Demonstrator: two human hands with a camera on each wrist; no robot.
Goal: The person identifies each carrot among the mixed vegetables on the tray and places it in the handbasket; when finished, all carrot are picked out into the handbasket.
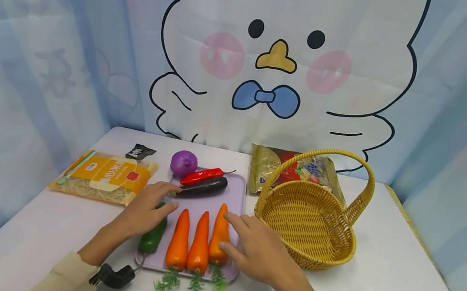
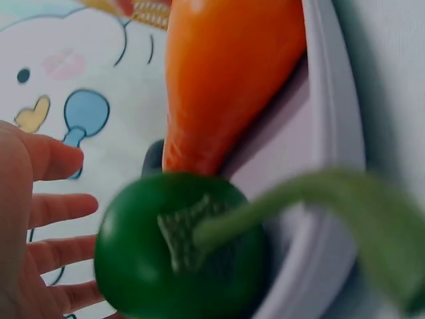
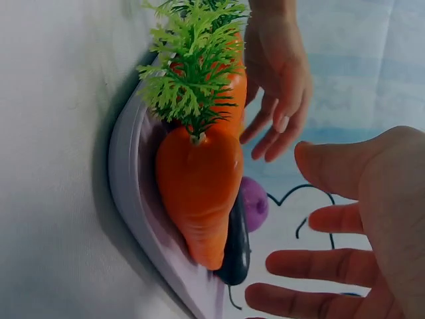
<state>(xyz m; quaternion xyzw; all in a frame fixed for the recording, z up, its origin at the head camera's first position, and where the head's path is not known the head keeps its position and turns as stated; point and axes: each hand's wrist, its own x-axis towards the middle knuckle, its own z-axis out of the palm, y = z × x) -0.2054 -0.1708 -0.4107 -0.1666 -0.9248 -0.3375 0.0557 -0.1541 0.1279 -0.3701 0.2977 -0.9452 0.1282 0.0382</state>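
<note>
A lilac tray (image 1: 237,194) carries three orange carrots with leafy green tops. My left hand (image 1: 146,210), fingers spread, hovers at the tray's left side above a green pepper (image 1: 151,239); its fingertips overlap the stem end of a dark eggplant (image 1: 206,187) in the head view. On the other side my right hand (image 1: 261,247) is also spread, its thumb and forefinger overlapping the rightmost carrot (image 1: 218,239). The wrist views show the green pepper (image 2: 179,246) and the carrot (image 3: 199,186) apart from loosely stretched fingers. Neither hand grips anything.
A red chili (image 1: 200,176) and a purple onion (image 1: 184,164) lie at the tray's far end. A yellow wicker basket (image 1: 348,238) stands to the right, before a gold food bag (image 1: 263,170). At left lie an orange-and-clear bag (image 1: 104,176) and a small black packet (image 1: 140,152).
</note>
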